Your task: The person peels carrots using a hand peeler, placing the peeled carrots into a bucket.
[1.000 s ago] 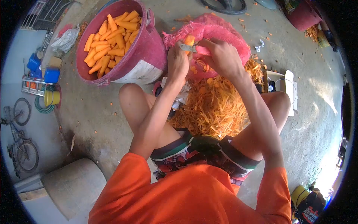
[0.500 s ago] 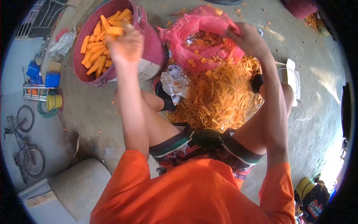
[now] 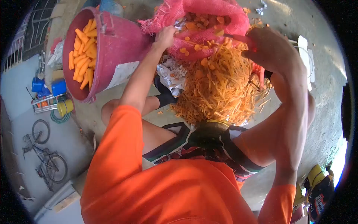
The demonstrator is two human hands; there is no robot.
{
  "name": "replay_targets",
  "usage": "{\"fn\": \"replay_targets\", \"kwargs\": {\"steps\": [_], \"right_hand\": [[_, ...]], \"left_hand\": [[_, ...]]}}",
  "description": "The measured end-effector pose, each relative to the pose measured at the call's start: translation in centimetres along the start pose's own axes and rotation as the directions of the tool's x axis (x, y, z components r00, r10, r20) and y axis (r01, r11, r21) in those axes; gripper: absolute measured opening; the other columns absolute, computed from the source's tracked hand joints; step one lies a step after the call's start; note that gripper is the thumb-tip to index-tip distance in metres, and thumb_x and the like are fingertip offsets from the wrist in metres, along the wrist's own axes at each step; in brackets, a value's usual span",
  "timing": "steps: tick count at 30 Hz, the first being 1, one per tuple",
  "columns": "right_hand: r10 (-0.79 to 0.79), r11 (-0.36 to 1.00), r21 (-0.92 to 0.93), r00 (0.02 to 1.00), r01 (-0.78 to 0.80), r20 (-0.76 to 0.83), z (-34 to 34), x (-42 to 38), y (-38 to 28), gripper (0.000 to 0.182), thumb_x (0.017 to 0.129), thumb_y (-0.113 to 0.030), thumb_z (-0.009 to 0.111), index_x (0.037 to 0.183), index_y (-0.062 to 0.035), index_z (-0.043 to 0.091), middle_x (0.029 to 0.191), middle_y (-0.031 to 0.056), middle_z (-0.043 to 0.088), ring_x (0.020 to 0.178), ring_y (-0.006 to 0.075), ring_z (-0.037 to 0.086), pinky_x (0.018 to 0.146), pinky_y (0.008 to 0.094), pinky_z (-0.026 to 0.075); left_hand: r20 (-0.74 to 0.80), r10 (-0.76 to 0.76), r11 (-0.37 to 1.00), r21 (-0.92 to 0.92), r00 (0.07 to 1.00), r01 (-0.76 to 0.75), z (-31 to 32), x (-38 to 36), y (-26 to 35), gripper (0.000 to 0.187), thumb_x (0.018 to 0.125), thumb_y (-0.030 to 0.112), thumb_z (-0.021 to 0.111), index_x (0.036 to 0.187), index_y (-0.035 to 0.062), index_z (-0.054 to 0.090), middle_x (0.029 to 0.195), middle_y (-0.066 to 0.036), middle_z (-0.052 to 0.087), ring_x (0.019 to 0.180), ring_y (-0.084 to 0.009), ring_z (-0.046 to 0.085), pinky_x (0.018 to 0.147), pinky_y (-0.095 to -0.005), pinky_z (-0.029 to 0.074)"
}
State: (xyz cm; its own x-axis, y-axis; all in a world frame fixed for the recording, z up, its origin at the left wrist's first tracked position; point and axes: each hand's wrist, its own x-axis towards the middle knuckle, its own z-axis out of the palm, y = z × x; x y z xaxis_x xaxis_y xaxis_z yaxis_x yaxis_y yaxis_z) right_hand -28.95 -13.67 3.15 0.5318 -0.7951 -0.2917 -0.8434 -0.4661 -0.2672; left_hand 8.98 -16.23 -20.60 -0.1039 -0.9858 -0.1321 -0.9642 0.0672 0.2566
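Note:
My left hand (image 3: 166,37) is closed at the near left edge of a pink mesh sack (image 3: 233,16), its fingertips on the mesh. Orange carrot slices (image 3: 192,26) lie inside the sack's open mouth. Over the sack's right side, my right hand (image 3: 268,50) grips a red-handled tool (image 3: 240,38) pointing left; its working end is hard to make out. Below the sack, a heap of carrot peelings (image 3: 214,87) lies between my legs. A red object (image 3: 258,72) shows at the heap's right edge, partly under my right hand.
A large pink tub (image 3: 121,43), tilted on its side, holds several peeled carrots (image 3: 84,56) at the left. Crumpled paper (image 3: 172,76) lies left of the heap. A white box (image 3: 305,59) stands at the right. A bicycle (image 3: 46,151) and blue containers (image 3: 59,87) are farther left.
My left hand has moved from the carrots in the tub, right and down to the sack's edge. My right hand has shifted slightly right and down. The view has tilted.

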Motion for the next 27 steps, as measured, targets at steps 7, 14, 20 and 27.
{"fn": "replay_targets", "kwargs": {"steps": [7, 14, 20, 27], "right_hand": [[0.006, 0.998, 0.059, 0.999, -0.008, 0.041, -0.6, 0.0, 2.2, 0.03, 0.081, -0.029, 0.077, 0.094, -0.0046, 0.067, 0.093, 0.0147, 0.067, 0.093, 0.035, 0.063, 0.081, 0.0442, 0.05], [-0.039, 0.989, 0.138, 0.998, 0.044, -0.042, -1.7, 0.3, 1.4, 0.029, 0.083, -0.028, 0.076, 0.1, -0.0054, 0.069, 0.094, 0.0135, 0.068, 0.096, 0.0343, 0.062, 0.083, 0.0436, 0.049], [-0.296, 0.929, 0.137, 0.912, 0.344, -0.285, -0.2, 2.0, -2.0, 0.033, 0.085, -0.027, 0.074, 0.109, -0.0052, 0.068, 0.092, 0.0175, 0.07, 0.091, 0.0386, 0.066, 0.081, 0.0471, 0.052], [-0.496, 0.744, 0.196, 0.724, 0.639, -0.479, 2.0, 3.7, -8.1, 0.03, 0.092, -0.028, 0.07, 0.097, 0.0013, 0.065, 0.076, 0.0207, 0.067, 0.076, 0.0411, 0.066, 0.066, 0.047, 0.051]], "left_hand": [[0.186, 0.271, 0.912, 0.262, 0.944, -0.314, -1.2, 3.0, -2.0, 0.021, 0.08, 0.015, 0.072, 0.101, 0.0166, 0.074, 0.097, -0.009, 0.069, 0.098, -0.0314, 0.067, 0.088, -0.0445, 0.054], [-0.069, 0.043, 0.667, -0.741, 0.997, -0.08, -6.1, 0.0, 0.5, 0.024, 0.085, 0.003, 0.078, 0.108, 0.0027, 0.069, 0.104, -0.005, 0.074, 0.106, -0.0138, 0.067, 0.093, -0.0301, 0.055], [-0.017, -0.059, -0.276, -0.96, 0.998, -0.033, -15.2, -8.5, 8.4, 0.055, 0.095, 0.028, 0.07, 0.142, 0.0087, 0.049, 0.136, -0.002, 0.058, 0.116, -0.0122, 0.059, 0.1, -0.0304, 0.049], [-0.366, -0.234, 0.112, -0.931, 0.901, -0.348, -15.7, -13.3, 14.0, 0.049, 0.094, 0.021, 0.071, 0.138, 0.0069, 0.054, 0.105, 0.002, 0.062, 0.097, -0.0112, 0.06, 0.08, -0.0293, 0.052]]}}
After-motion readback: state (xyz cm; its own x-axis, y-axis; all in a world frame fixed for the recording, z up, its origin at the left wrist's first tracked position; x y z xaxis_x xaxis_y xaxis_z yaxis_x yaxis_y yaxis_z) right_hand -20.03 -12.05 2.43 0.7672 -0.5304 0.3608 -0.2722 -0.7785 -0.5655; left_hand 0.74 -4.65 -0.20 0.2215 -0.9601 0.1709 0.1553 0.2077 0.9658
